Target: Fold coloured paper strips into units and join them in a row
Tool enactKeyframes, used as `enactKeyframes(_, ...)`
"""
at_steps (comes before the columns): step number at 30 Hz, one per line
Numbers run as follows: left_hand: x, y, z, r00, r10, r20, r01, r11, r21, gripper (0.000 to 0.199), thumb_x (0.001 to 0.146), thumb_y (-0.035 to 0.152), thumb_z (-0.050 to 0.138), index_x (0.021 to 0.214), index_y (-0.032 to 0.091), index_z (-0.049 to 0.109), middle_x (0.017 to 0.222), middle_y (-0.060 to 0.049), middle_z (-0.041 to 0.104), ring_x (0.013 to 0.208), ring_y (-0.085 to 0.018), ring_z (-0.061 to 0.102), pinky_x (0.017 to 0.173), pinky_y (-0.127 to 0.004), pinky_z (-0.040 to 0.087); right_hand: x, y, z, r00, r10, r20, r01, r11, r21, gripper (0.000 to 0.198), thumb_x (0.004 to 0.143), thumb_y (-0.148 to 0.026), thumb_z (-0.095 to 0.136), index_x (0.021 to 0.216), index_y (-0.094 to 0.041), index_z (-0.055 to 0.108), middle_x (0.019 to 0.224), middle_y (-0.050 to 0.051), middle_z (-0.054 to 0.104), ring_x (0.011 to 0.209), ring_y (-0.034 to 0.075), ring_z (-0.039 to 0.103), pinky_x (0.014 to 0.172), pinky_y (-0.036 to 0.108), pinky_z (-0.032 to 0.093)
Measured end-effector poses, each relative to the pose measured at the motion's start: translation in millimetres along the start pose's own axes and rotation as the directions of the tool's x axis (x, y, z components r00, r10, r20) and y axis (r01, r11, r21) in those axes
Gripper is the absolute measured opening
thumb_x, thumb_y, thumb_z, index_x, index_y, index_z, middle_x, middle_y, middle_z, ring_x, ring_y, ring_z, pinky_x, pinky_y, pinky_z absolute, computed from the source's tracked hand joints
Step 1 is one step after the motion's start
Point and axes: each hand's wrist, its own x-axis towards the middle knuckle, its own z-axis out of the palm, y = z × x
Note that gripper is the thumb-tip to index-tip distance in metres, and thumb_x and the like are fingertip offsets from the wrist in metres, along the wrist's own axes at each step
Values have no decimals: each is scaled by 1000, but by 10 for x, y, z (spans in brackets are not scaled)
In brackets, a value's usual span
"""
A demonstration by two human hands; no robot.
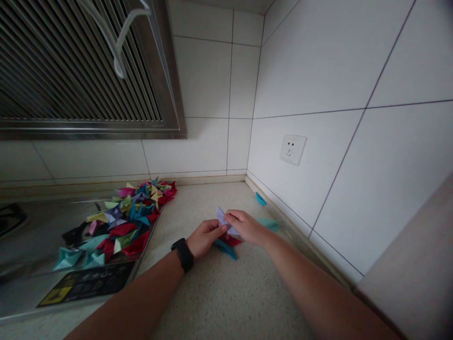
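Note:
A folded piece of lilac paper (220,216) is pinched between both hands above the counter. My left hand (205,237), with a black watch (183,254) on its wrist, grips the paper's lower left side. On the right side, the fingers of my right hand (247,227) are closed on the same paper. Part of the paper is hidden behind the fingers. Just below the hands lie a blue folded paper (226,249) and a red paper piece (232,241). A pale teal paper (269,224) shows behind my right hand.
Many-coloured folded papers (122,226) are heaped on the steel stove top (21,288) at left. A small bright blue paper (261,199) lies by the right wall. A socket (293,149) is on that wall. The range hood (173,94) hangs at upper left, over the stove.

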Motion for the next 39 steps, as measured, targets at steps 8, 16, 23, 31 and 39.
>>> enactKeyframes(8, -3, 9, -6, 1000, 3, 6, -3, 999, 33, 37, 83, 45, 62, 83, 9, 67, 76, -7, 65, 67, -14, 57, 67, -26, 42, -6, -7, 2, 1000, -25, -11, 24, 999, -46, 35, 92, -46, 44, 73, -17, 52, 65, -3, 47, 61, 11, 44, 57, 22, 34)
enactKeyframes(16, -4, 3, -25, 1000, -14, 19, 13, 999, 34, 36, 83, 44, 62, 83, 8, 68, 76, -8, 66, 67, -15, 58, 68, -27, 43, -9, 0, -1, 1000, -21, -1, 21, 995, -100, 34, 92, -45, 43, 75, -17, 53, 66, -3, 48, 62, 11, 43, 57, 22, 33)
enactKeyframes(23, -2, 1, -18, 1000, 10, 18, -11, 998, 56, 36, 84, 43, 61, 83, 8, 68, 76, -8, 66, 67, -14, 58, 66, -26, 43, 1, 41, 5, 1000, -12, -3, 11, 995, -95, 35, 93, -46, 43, 74, -17, 51, 65, -3, 46, 60, 10, 42, 53, 21, 31)
enactKeyframes(31, -3, 25, -29, 1000, 7, 11, -8, 997, 81, 32, 83, 41, 61, 83, 9, 67, 76, -7, 65, 68, -14, 56, 67, -27, 42, -8, -28, 0, 1000, -3, 17, 4, 996, -91, 35, 93, -45, 43, 73, -17, 50, 63, -4, 44, 57, 10, 40, 50, 22, 29)
enactKeyframes(39, 2, 6, -26, 1000, 20, 0, -20, 995, 98, 34, 85, 41, 59, 89, 9, 67, 81, -9, 66, 71, -16, 57, 68, -29, 43, -26, -42, -13, 1000, -14, -6, 13, 985, -173, 35, 93, -44, 42, 72, -17, 50, 63, -4, 45, 60, 10, 42, 52, 21, 28)
